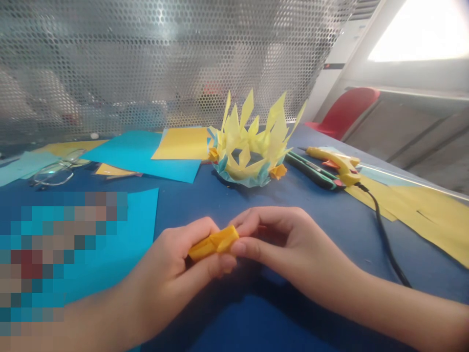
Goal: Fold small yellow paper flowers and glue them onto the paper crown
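A blue table [186,200] carries a paper crown [238,169] toward its far edge. The left hand [174,261] curls nearly closed and the right hand [298,239] pinches, both gripping a small folded yellow paper [216,243] above the table. Squeezing too hard could crush the folds; a slack pinch could let them spring open.

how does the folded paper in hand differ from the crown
The folded paper is orange-yellow; the crown is mostly pale yellow. The folded paper is small; the crown is larger, with tall points. The folded paper is held; the crown stands on the table. Both are yellowish.
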`<state>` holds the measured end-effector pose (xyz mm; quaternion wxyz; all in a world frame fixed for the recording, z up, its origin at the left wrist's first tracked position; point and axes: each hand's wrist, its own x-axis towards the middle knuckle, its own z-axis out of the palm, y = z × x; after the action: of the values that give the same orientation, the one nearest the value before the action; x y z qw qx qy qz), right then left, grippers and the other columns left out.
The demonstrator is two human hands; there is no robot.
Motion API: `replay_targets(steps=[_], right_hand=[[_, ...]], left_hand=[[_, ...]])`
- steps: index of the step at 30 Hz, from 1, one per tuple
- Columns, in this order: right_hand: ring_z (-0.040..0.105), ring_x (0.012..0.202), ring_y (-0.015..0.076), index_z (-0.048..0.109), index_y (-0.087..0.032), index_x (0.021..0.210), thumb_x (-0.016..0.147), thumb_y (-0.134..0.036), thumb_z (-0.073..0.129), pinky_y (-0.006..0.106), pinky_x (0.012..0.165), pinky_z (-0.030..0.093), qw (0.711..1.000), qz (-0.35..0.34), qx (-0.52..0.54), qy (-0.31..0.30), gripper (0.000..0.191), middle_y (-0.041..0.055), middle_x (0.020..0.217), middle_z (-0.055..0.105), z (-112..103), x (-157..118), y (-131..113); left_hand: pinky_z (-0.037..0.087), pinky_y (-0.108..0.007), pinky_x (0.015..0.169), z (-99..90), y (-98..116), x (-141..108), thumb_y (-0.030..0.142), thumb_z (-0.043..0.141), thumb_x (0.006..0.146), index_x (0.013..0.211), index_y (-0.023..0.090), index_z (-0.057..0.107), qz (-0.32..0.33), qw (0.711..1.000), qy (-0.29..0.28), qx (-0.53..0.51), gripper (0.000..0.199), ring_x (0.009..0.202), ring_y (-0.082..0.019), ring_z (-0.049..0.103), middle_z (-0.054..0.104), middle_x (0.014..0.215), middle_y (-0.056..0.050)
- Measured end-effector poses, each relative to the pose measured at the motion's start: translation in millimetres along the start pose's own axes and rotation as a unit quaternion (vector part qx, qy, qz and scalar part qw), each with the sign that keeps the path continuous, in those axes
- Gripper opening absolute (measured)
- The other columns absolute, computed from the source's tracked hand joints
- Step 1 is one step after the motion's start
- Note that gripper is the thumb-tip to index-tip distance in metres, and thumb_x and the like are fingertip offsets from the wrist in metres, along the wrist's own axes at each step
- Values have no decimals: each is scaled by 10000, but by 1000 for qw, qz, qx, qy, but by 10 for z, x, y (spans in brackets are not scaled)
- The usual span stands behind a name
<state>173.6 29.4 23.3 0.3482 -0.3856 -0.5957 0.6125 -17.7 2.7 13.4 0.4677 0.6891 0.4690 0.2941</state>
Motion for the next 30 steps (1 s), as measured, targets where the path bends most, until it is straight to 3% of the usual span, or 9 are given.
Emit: replay_targets(steps=[8, 15, 18, 22, 27, 30], right_hand=[[667, 650, 167, 644, -178, 661, 669, -481, 819, 285, 613, 547, 998, 41, -45, 13, 350, 18, 709, 705, 11, -10, -19], [672, 651, 179, 622, -180, 653, 686, -514, 800, 291, 600, 558, 997, 37, -65, 11, 380, 25, 675, 693, 17, -14, -1], [684, 672, 179, 635, -183, 720, 712, -453, 802, 299, 635, 574, 998, 11, -63, 8, 317, 22, 709, 707, 16, -12, 8], [651, 638, 114, 653, -187, 703, 715, -277, 818, 203, 611, 538, 997, -31, -70, 12, 188, -21, 677, 695, 26, -12, 4], [607, 566, 99, 720, -202, 810, 787, -224, 735, 190, 537, 498, 990, -73, -117, 32, 35, -35, 624, 671, 11, -16, 14], [660, 640, 115, 771, -229, 860, 801, -169, 704, 201, 596, 523, 978, -128, -157, 42, 108, -22, 714, 741, -31, -12, 18]], left_hand=[[370, -244, 527, 37, 21, -27, 519, 562, 884, 746, 221, 549, -34, 999, 29, -12, 328, 580, -130, 490, 546, 647, 45], [393, -219, 531, 20, -10, -9, 444, 543, 923, 725, 216, 550, -29, 999, 19, -24, 302, 558, -112, 507, 608, 642, 39], [398, -212, 539, 22, 8, 7, 442, 555, 913, 697, 214, 551, -42, 999, 15, -16, 315, 572, -114, 524, 595, 614, 42], [354, -209, 483, 33, 21, 7, 439, 549, 898, 676, 206, 538, -68, 998, -13, 3, 322, 536, -113, 476, 521, 571, 50], [341, -182, 456, 27, 19, 23, 420, 611, 857, 685, 192, 555, -89, 994, -9, -61, 291, 502, -88, 439, 490, 547, 67], [379, -173, 468, 8, 16, 41, 423, 660, 835, 734, 185, 615, -100, 987, 2, -123, 263, 497, -80, 483, 565, 567, 56]])
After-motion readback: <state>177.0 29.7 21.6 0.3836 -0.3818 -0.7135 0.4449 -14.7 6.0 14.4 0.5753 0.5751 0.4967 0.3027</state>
